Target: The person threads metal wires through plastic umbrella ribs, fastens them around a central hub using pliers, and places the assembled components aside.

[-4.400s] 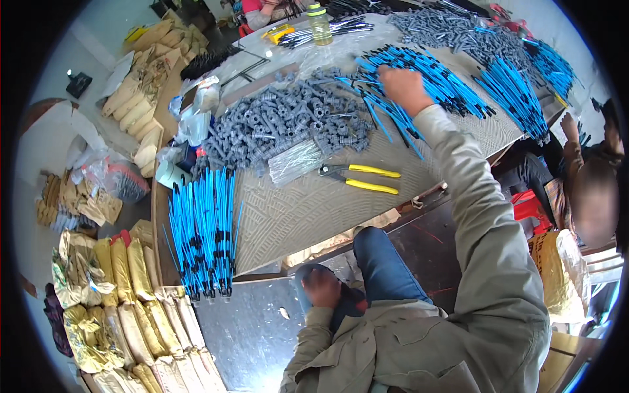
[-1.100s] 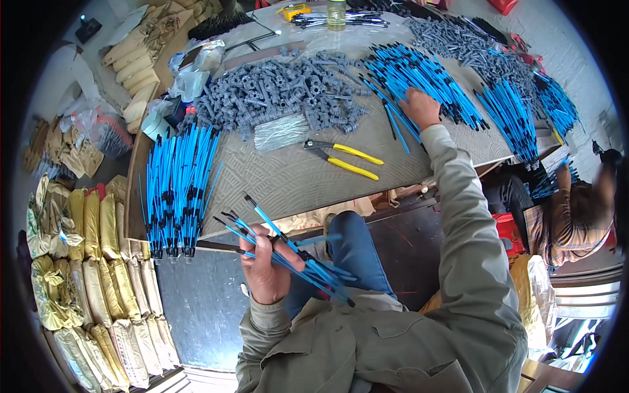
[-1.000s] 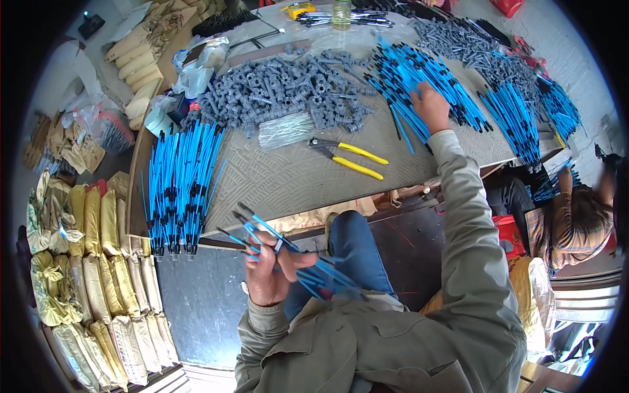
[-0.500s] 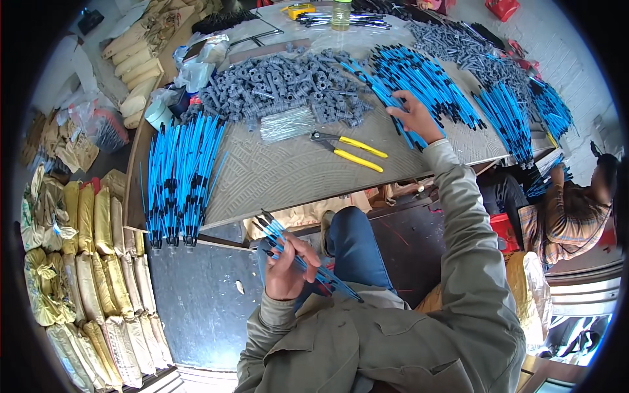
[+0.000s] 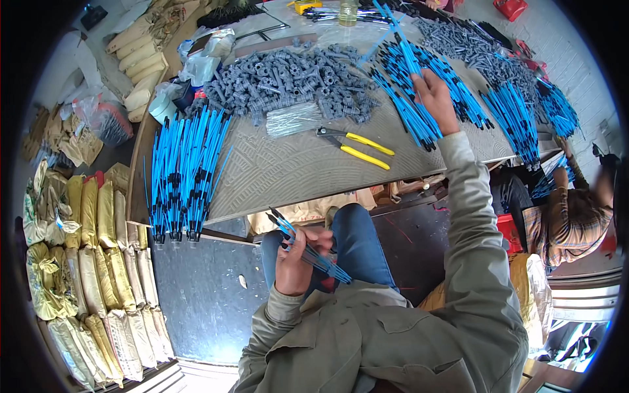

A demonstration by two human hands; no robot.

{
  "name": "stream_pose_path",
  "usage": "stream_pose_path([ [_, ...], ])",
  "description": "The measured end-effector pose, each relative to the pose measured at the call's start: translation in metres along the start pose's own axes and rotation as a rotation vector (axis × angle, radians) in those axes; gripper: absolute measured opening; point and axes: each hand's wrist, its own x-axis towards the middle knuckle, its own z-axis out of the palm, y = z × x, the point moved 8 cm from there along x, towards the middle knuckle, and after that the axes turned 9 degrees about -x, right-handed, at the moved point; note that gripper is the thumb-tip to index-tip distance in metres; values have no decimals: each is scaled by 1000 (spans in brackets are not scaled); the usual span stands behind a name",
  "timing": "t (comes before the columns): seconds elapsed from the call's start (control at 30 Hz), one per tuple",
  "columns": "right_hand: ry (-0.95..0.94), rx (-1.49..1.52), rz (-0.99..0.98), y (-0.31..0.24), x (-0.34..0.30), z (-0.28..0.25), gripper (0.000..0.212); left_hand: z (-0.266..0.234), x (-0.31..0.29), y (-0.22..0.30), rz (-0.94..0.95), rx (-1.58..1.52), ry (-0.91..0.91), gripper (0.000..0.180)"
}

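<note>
Over my lap, my left hand (image 5: 296, 267) is closed around a small bundle of thin blue rods (image 5: 335, 271) with black tips; the bundle lies aslant. My right hand (image 5: 438, 103) reaches over the table's right half and pinches blue rods (image 5: 407, 55). Their upper ends stand above the pile and are partly smeared by motion; how many it grips I cannot tell. Beneath and beside it spread a large pile of blue rods (image 5: 466, 98) with black fittings and a smaller row of blue rods (image 5: 414, 123).
The patterned tabletop (image 5: 275, 173) carries a heap of grey plastic fittings (image 5: 282, 75), thin metal wires (image 5: 293, 120), yellow-handled cutters (image 5: 360, 148) and a blue rod stack (image 5: 187, 157). More rods (image 5: 514, 121) lie right. A co-worker (image 5: 567, 216) sits at right; packed sacks (image 5: 98, 262) stand left.
My right hand has moved slightly right and up, and blue rods now rise from its fingers. My left hand has shifted slightly right, still around its bundle. The view has tilted a little.
</note>
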Motion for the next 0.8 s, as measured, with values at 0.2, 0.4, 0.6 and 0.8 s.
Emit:
stream_pose_path([
  [0.2, -173, 604, 120, -52, -125, 24, 41, -23, 19, 21, 15, 147, 37, 35],
  [0.4, -683, 1249, 275, -104, -252, 123, 41, 25, 44, 42, 107, 63, -33, 50],
  [0.6, -839, 1241, 529, -119, -278, 149, 37, 25, 25, 57, 255, 91, -21, 40],
  [0.8, -587, 514, -144, -125, -253, 118, 26, 11, 21, 59, 418, 345, 313, 16],
])
